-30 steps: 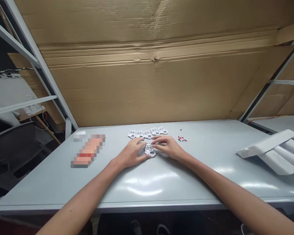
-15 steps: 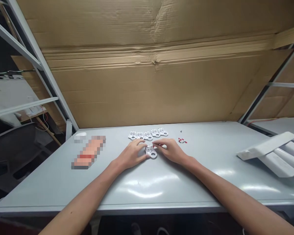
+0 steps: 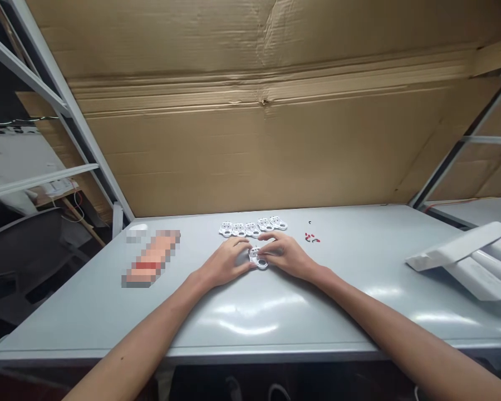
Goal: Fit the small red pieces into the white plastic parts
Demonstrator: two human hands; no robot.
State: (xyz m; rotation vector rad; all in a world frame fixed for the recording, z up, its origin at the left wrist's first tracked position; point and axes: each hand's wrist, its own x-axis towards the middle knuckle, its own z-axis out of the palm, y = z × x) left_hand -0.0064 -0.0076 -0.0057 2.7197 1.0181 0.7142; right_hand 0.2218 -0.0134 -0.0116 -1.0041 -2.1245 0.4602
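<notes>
Overhead, a big creased cardboard sheet (image 3: 250,139) filled the view behind a white metal rack upright (image 3: 67,106), sloping down to a long pale grey bench (image 3: 87,317). At the bench's right end lay long white panels (image 3: 459,250); toward the left sat a pixelated object (image 3: 152,259), too blurred to identify. Near the middle, the left hand (image 3: 227,262) and the right hand (image 3: 286,255) reached in from either side, their fingers (image 3: 271,239) drawn together and closed on a white perforated plastic piece (image 3: 259,259), which sat on the bench between them. Just beyond the fingers, five similar white pieces (image 3: 253,227) lay in a row on the bench, with tiny red bits (image 3: 312,238) to their right.
</notes>
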